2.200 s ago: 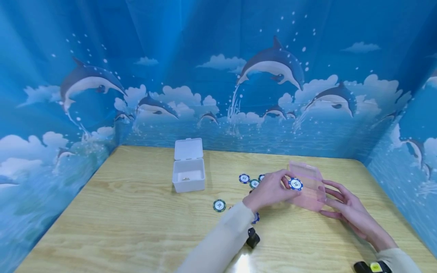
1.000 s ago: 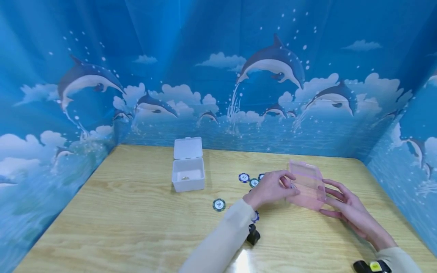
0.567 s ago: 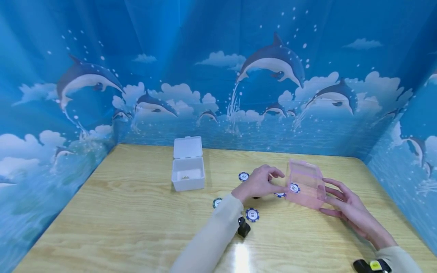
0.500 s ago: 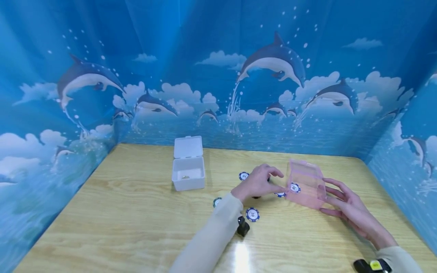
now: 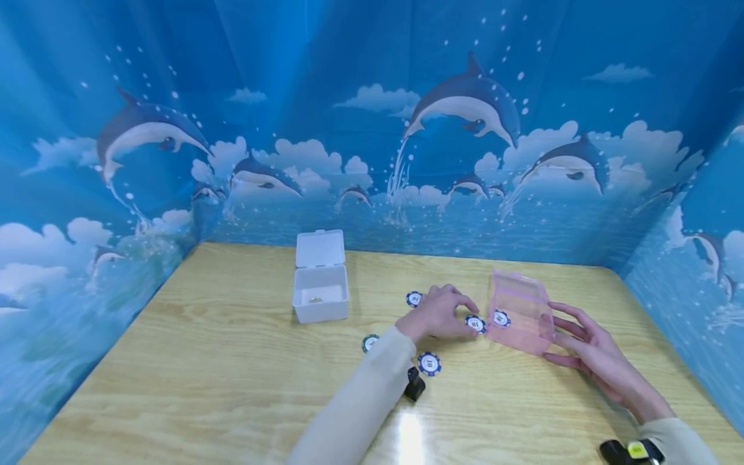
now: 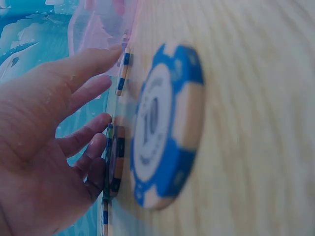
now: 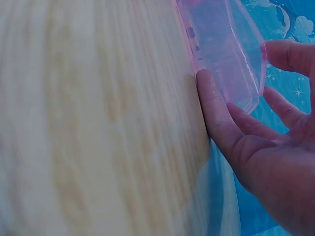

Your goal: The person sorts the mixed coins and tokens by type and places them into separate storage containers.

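Note:
My left hand (image 5: 438,314) is over the table, thumb and fingers spread around a blue-and-white poker chip (image 5: 475,323). In the left wrist view its thumb tip meets that chip's edge, the other fingers being apart. Just right of it is the translucent pink plastic box (image 5: 526,329), lid raised at the back. Another blue poker chip (image 5: 500,318) is seen in the box, towards its left side. My right hand (image 5: 599,352) holds the box's right end, thumb on the near side and fingers farther back. In the right wrist view the thumb (image 7: 214,98) runs along the tabletop.
An open white box (image 5: 321,307) with a small gold-coloured item stands farther left. Blue chips lie at the near side (image 5: 429,363) and behind the left hand (image 5: 414,298). A green chip (image 5: 369,343) is partly behind the sleeve. A dolphin-printed curtain (image 5: 372,129) encloses the wooden table.
My left hand has let go of a blue chip, now in the pink box. It has drawn back left and lowered to another blue chip. The right hand stays at the box.

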Tool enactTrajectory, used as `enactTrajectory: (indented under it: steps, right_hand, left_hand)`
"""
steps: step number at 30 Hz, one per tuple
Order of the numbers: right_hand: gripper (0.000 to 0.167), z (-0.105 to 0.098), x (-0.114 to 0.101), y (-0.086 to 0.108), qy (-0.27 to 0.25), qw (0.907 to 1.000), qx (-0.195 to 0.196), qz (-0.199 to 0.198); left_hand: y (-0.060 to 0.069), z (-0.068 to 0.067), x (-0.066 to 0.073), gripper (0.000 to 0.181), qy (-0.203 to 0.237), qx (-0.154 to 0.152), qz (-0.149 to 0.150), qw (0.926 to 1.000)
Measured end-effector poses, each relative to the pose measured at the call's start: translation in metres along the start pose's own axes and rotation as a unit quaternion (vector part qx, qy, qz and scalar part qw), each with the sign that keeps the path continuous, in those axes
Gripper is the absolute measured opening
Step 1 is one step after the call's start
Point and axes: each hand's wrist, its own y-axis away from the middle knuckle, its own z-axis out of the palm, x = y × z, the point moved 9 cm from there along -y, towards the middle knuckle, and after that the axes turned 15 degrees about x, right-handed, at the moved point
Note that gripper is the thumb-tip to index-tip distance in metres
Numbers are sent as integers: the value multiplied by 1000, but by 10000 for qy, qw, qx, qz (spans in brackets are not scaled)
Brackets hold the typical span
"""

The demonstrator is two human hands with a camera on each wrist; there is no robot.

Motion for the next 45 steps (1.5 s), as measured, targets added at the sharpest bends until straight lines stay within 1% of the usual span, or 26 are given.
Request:
enactTrajectory:
  steps: [8,18,24,28,33,36,41,45]
  right_hand:
    - [55,0,1,0,-64,10000,-18,71]
    - [55,-1,1,-1,-28,10000,0,62]
    - [56,-1,1,0,-40,10000,-4,63]
    - [55,0,1,0,-95,9999,-23,61]
    - [55,-1,1,-1,-107,9999,15,87]
    - [55,0,1,-1,-92,9999,17,91]
    - [55,0,1,0,-166,9998,-4,91]
    - [54,0,1,0,-183,9998,-17,115]
  left_hand:
    - [0,3,-1,44,-217,26,-64,9997]
    - [-2,4,-2,39,-324,-39,-170,9993]
    - [-4,5,-2,37,-315,-55,-361,9988]
    - [-5,5,-2,36,-116,15,-402,9991]
    - [-6,5,0,37,435,-9,-270,9987]
    - [-5,4,0,39,633,-101,-215,9977]
    - [-5,6,-1,45,680,-361,-83,9970]
    - [-5,8,-3,48,719,-551,-108,9958]
